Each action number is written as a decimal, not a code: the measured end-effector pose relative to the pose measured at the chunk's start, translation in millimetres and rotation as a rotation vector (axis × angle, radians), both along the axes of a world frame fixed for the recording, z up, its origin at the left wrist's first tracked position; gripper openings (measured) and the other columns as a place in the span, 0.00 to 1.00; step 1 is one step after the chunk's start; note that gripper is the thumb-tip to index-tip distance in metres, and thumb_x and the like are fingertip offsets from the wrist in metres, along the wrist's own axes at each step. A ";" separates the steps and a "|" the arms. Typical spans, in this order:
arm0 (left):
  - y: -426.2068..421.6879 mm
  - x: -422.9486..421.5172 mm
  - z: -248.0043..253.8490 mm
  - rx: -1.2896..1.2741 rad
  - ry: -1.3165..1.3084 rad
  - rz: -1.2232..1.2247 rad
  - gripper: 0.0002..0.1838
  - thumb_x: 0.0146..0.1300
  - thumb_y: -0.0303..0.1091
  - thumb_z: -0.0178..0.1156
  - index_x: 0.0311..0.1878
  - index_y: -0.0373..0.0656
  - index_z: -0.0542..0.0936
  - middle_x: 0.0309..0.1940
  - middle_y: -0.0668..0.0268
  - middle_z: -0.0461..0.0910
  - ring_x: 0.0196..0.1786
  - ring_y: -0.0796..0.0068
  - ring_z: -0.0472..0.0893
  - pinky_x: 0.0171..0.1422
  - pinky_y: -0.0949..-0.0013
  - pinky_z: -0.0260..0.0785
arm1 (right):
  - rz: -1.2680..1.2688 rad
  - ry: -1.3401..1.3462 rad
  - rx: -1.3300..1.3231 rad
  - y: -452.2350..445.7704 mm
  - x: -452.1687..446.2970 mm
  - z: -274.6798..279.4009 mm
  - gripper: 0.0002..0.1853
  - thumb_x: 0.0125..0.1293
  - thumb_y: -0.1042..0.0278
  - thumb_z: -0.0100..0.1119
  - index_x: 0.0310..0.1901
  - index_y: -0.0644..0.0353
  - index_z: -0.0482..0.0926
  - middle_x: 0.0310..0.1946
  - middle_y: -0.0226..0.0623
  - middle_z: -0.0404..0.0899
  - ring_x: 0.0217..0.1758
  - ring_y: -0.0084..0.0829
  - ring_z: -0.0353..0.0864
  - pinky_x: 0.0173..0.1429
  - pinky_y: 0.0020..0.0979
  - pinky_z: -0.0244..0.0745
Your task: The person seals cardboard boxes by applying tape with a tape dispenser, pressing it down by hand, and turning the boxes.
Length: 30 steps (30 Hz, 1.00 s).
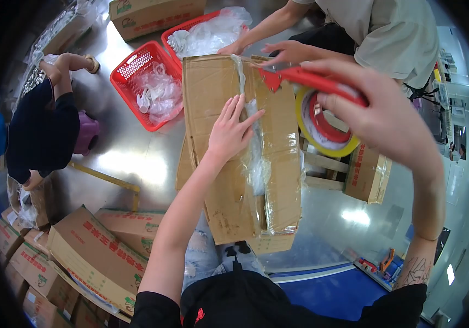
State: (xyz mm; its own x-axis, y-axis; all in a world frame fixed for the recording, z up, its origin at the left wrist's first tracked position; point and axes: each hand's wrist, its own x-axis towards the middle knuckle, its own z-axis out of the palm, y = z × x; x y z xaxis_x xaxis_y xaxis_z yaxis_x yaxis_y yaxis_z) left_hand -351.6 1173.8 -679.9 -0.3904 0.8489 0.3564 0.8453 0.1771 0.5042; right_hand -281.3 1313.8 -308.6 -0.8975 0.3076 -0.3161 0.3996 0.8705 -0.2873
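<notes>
Red tape dispenser (317, 82) gripped in raised right hand (379, 106); left hand (230, 129) spread palm-down on cardboard box (220, 188), forearm slanting.

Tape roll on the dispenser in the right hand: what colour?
Yellow tape roll on a red dispenser; head view.

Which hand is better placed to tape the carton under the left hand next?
Right, I'd judge: the right hand holds the red tape dispenser near the far end of the carton, while the left hand rests on its top.
</notes>
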 end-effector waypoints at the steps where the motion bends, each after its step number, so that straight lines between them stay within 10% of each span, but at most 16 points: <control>1: 0.0 0.2 -0.7 0.002 0.002 -0.002 0.33 0.69 0.39 0.64 0.78 0.71 0.78 0.82 0.43 0.67 0.84 0.45 0.67 0.91 0.48 0.56 | -0.045 -0.001 -0.016 -10.4 9.1 -3.0 0.24 0.75 0.67 0.64 0.71 0.59 0.81 0.53 0.45 0.89 0.55 0.33 0.88 0.64 0.34 0.80; 5: 0.7 1.8 -9.9 0.003 -0.006 0.002 0.32 0.70 0.39 0.64 0.78 0.71 0.78 0.82 0.43 0.67 0.84 0.45 0.67 0.92 0.48 0.55 | -0.188 -0.050 -0.133 -38.6 41.4 -31.8 0.28 0.73 0.67 0.65 0.74 0.56 0.79 0.54 0.48 0.89 0.54 0.37 0.90 0.63 0.36 0.81; 7: 0.8 0.0 -15.4 0.006 -0.004 -0.010 0.32 0.70 0.39 0.63 0.77 0.70 0.79 0.82 0.43 0.67 0.84 0.45 0.67 0.92 0.48 0.55 | -0.306 0.127 -0.057 -62.5 70.5 -63.5 0.31 0.71 0.61 0.67 0.75 0.49 0.79 0.45 0.57 0.85 0.54 0.57 0.90 0.56 0.49 0.84; 14: 2.7 -8.6 -3.0 -0.006 -0.020 -0.062 0.29 0.70 0.38 0.62 0.75 0.68 0.82 0.80 0.43 0.69 0.83 0.43 0.68 0.91 0.48 0.56 | -0.612 0.151 -0.080 -150.0 135.6 -142.9 0.39 0.72 0.68 0.68 0.83 0.38 0.70 0.57 0.56 0.75 0.52 0.57 0.87 0.54 0.52 0.84; 23: 3.9 -6.1 -8.8 0.009 0.070 -0.050 0.29 0.70 0.37 0.62 0.74 0.70 0.84 0.80 0.45 0.70 0.81 0.46 0.71 0.89 0.49 0.61 | -0.526 0.061 0.008 -114.2 175.2 -98.7 0.45 0.67 0.72 0.70 0.85 0.36 0.68 0.47 0.48 0.71 0.45 0.52 0.81 0.52 0.47 0.80; 30: 0.9 -5.7 -2.3 -0.036 -0.016 -0.035 0.31 0.69 0.33 0.59 0.74 0.71 0.83 0.82 0.51 0.67 0.83 0.49 0.68 0.90 0.50 0.60 | -0.544 0.012 -0.030 -156.9 211.0 -166.6 0.46 0.66 0.73 0.70 0.86 0.37 0.67 0.49 0.49 0.71 0.51 0.52 0.81 0.53 0.46 0.80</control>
